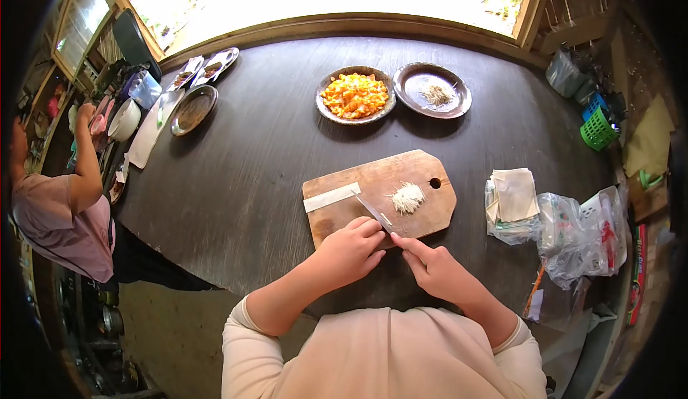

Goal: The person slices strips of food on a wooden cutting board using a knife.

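Note:
On a wooden cutting board [335, 233] in front of me, my right hand [430, 264] is closed around the handle of a knife [374, 212], its blade pointing up and left. My left hand [350, 250] rests at the board's near edge beside the blade, fingers curled; whatever lies under them is hidden. Thin white slivers [387, 219] lie beside the blade. A small heap of white shreds [408, 198] sits right of the knife. Along the board's left end lies a flat white strip [331, 197], apart from both hands.
Behind the board stand a bowl of orange cubes [355, 96] and a dark plate [456, 109] with thin shreds. Wrappers [514, 195] and plastic bags [573, 234] lie right, near a green basket [598, 130]. A dark dish [193, 111] and another person [64, 212] are left.

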Demonstrator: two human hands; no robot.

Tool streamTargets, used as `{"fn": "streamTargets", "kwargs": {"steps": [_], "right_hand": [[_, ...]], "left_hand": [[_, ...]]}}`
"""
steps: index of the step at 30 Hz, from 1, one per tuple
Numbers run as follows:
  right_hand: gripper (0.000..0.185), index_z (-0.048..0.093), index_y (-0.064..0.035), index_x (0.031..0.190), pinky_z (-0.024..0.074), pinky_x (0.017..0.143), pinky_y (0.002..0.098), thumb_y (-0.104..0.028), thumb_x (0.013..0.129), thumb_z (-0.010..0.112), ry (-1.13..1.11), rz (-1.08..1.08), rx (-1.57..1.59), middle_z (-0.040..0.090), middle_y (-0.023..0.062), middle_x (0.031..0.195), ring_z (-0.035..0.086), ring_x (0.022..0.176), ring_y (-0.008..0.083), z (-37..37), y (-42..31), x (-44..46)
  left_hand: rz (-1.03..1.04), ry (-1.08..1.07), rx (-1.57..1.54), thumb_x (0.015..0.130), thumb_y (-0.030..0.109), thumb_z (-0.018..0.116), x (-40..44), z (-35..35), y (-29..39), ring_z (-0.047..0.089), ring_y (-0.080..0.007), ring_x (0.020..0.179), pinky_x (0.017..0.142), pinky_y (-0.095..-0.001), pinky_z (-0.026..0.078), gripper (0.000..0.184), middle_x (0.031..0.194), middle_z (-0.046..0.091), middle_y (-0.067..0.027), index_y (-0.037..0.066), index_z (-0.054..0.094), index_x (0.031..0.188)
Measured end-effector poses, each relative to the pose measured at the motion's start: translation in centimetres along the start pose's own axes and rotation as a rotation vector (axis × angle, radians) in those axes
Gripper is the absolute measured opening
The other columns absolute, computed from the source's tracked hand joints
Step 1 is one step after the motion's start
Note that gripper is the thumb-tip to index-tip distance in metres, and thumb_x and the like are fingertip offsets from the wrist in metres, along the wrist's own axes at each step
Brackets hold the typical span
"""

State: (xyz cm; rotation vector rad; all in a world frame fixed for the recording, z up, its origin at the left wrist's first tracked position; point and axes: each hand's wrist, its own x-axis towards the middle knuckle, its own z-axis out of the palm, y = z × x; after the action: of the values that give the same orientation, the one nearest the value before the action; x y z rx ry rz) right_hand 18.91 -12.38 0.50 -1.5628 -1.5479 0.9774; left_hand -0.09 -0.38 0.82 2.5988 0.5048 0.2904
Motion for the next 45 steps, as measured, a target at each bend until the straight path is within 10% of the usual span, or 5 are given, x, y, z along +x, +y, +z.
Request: {"fn": "streamTargets", "kwargs": {"steps": [45], "right_hand": [[0.036, 0.053, -0.009, 0.136, 0.0521, 0.065, 0.0446, -0.012, 0.1, 0.052, 0.013, -0.034, 0.01, 0.065, 0.0281, 0.087, 0.066, 0.076, 0.0444, 0.1, 0.0, -0.9]], "left_hand": [[0.026, 0.05, -0.112, 0.089, 0.014, 0.065, 0.4, -0.2, -0.5, 0.059, -0.0333, 0.106, 0.093, -0.0411, 0.049, 0.02, 0.107, 0.063, -0.0144, -0.001, 0.069, 0.102]]}}
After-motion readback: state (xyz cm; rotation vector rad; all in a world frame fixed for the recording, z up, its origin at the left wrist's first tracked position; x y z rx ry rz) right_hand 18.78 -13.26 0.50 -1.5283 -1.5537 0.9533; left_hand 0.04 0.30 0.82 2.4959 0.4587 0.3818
